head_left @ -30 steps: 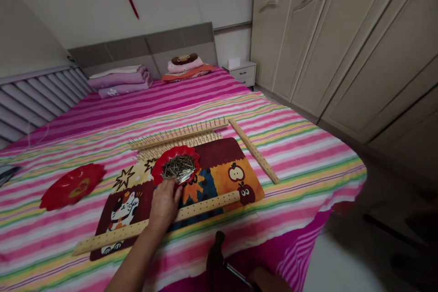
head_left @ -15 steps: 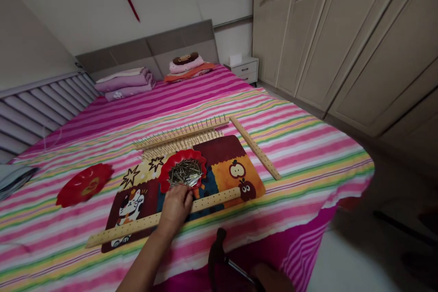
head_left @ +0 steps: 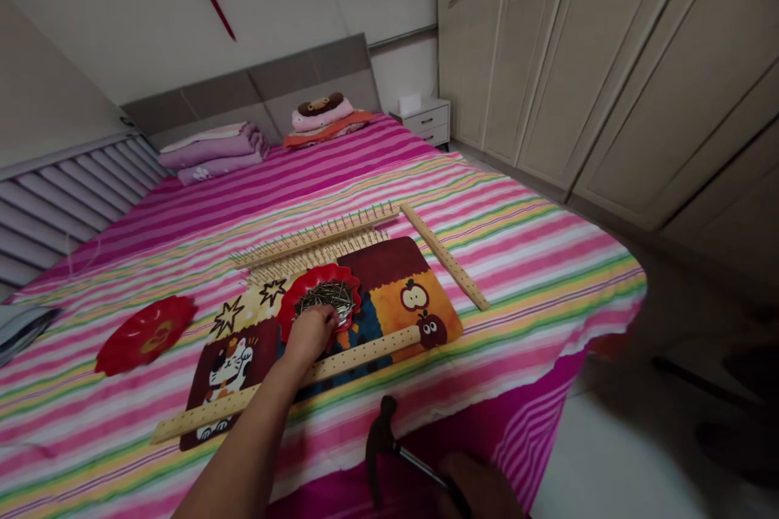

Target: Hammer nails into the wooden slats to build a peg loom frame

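My left hand (head_left: 312, 331) reaches over the near rim of a scalloped red bowl (head_left: 288, 299). Its curled fingers touch the heap of nails (head_left: 333, 292) inside; whatever they pinch is hidden. Under my forearm runs a wooden strip (head_left: 365, 353) dotted with holes, lying across a patterned mat (head_left: 386, 263) with a cat and apples on it. Low in the view, my dim right hand (head_left: 480, 486) grips the handle of a claw hammer (head_left: 382, 442), its head pointing left over the bed's edge.
Behind the bowl lie wooden strips studded with upright nails (head_left: 316, 239). Another holed strip (head_left: 445, 255) slants to the right. A red lid-like dish (head_left: 146, 334) rests at the left on the striped bedspread (head_left: 535, 259). Folded bedding (head_left: 213, 152) sits by the headboard.
My left hand has moved from the bowl's near edge farther in over the nails. The hammer stays in my right hand, and the view has shifted slightly.
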Demonstrator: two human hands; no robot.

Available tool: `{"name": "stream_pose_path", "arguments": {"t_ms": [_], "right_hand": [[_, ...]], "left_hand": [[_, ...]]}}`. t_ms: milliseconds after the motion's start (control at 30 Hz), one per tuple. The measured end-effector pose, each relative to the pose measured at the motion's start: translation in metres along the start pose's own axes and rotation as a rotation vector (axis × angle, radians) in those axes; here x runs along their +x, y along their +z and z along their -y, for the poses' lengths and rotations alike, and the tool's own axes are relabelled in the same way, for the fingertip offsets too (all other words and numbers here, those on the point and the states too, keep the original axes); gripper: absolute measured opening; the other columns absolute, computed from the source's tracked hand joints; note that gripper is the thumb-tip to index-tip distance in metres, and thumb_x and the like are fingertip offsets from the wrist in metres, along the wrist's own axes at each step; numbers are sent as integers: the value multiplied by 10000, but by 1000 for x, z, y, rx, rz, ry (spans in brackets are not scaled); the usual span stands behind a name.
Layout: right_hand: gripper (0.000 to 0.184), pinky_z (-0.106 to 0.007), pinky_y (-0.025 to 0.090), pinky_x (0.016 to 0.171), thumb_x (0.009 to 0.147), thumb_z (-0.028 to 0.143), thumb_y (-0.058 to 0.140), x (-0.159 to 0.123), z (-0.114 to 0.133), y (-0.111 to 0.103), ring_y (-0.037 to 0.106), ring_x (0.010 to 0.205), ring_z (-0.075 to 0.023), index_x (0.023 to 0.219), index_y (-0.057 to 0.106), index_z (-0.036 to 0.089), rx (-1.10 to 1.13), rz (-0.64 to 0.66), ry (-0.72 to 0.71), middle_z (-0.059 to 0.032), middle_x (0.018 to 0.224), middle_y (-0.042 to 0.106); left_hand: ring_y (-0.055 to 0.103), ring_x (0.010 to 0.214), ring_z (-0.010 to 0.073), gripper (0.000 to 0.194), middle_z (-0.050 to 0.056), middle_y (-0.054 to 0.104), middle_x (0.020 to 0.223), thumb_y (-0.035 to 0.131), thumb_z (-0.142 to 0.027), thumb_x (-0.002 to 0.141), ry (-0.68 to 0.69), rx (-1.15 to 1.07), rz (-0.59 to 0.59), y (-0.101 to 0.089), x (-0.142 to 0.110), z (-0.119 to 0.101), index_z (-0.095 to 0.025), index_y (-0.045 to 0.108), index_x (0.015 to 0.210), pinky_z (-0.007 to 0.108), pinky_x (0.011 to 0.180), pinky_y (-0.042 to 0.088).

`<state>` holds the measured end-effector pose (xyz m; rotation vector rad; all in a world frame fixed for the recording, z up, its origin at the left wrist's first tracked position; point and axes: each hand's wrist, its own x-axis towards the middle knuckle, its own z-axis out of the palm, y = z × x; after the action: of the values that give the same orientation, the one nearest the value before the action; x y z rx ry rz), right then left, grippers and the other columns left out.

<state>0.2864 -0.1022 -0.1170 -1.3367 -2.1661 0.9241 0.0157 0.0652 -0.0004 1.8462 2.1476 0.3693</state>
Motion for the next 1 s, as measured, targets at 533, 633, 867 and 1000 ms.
{"name": "stream_pose_path", "arguments": {"t_ms": [533, 633, 867, 1000], "right_hand": [[145, -243, 330, 519, 712, 134, 510, 0, 7, -3, 603, 573, -164, 762, 610, 226, -21, 23, 75, 8, 670, 673], [126, -236, 335, 510, 718, 147, 515, 0, 5, -2, 615, 581, -163, 753, 603, 229, -3, 63, 70, 8, 683, 683], [109, -240, 330, 513, 722, 165, 516, -1, 2, 2, 623, 598, -172, 757, 597, 229, 2, 63, 79, 1, 697, 689], [116, -242, 322, 516, 711, 156, 521, 0, 1, 3, 613, 593, -171, 752, 602, 227, 11, 64, 77, 5, 693, 682]], "left_hand": [[517, 528, 90, 459, -16, 597, 570, 712, -527, 458, -231, -850, -29, -22, -12, 7, -145, 591, 682, 232, 548, 428], [509, 516, 82, 447, -22, 587, 547, 744, -489, 430, -258, -914, -57, -22, -12, 6, -140, 591, 663, 220, 524, 414], [501, 480, 64, 397, -22, 595, 536, 774, -400, 414, -312, -992, -92, -18, -11, 9, -124, 599, 639, 196, 472, 398], [506, 462, 55, 362, -18, 603, 536, 775, -349, 435, -336, -1020, -98, -19, -13, 7, -111, 603, 647, 182, 453, 406]]}}
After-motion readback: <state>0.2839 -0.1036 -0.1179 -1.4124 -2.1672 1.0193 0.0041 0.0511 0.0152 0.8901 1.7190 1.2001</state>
